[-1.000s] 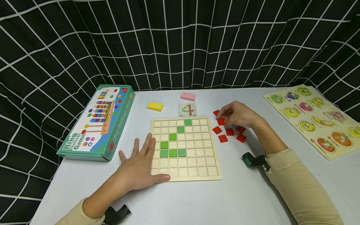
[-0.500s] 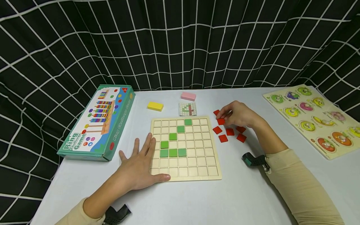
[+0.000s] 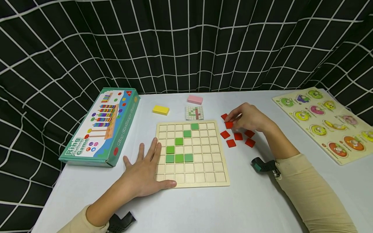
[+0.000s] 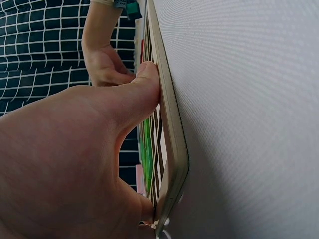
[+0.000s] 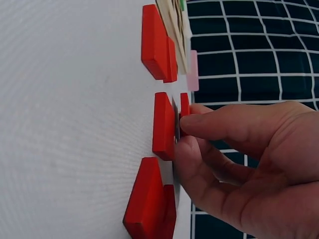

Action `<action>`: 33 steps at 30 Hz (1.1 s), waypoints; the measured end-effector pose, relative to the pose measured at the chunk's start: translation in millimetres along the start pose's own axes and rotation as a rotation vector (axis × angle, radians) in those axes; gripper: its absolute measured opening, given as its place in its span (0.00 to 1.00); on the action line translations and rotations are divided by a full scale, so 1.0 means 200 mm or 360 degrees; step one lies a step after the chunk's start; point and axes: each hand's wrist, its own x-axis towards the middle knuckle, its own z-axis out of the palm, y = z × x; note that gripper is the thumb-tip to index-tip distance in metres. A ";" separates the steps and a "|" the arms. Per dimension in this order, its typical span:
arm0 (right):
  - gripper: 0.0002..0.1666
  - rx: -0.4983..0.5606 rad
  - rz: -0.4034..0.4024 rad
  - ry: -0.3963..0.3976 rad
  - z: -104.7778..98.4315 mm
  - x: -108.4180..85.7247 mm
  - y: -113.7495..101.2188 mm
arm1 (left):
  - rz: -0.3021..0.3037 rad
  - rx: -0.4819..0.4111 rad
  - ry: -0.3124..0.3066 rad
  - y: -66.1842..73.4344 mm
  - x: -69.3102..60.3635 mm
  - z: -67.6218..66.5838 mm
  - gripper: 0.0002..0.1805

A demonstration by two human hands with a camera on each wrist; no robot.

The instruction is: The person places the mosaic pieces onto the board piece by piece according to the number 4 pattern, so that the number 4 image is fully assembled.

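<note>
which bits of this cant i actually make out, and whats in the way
- Head view: part of the left edge of the grid board, hidden by the left hand.
- Head view: the pattern card, too small to count its squares surely.
- Head view: far right of the fruit board, cut off by the picture's edge.
- Right wrist view: part of the pinched red tile, behind the right hand's fingers.

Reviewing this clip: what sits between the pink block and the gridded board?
A small printed grid card lies between the pink block and the gridded board, as the head view shows.
</note>
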 end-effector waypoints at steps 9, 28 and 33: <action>0.18 0.0043 0.0047 0.0009 -0.01 -0.01 -0.01 | 0.0004 -0.0005 -0.0003 0.00 0.00 0.00 0.73; 0.18 0.0076 0.0122 0.0053 0.02 -0.03 -0.08 | -0.0001 -0.0012 0.0002 0.00 -0.01 -0.01 0.73; 0.18 0.0100 0.0110 0.0054 0.04 -0.03 -0.11 | 0.0002 -0.0019 0.0005 0.00 -0.01 -0.01 0.73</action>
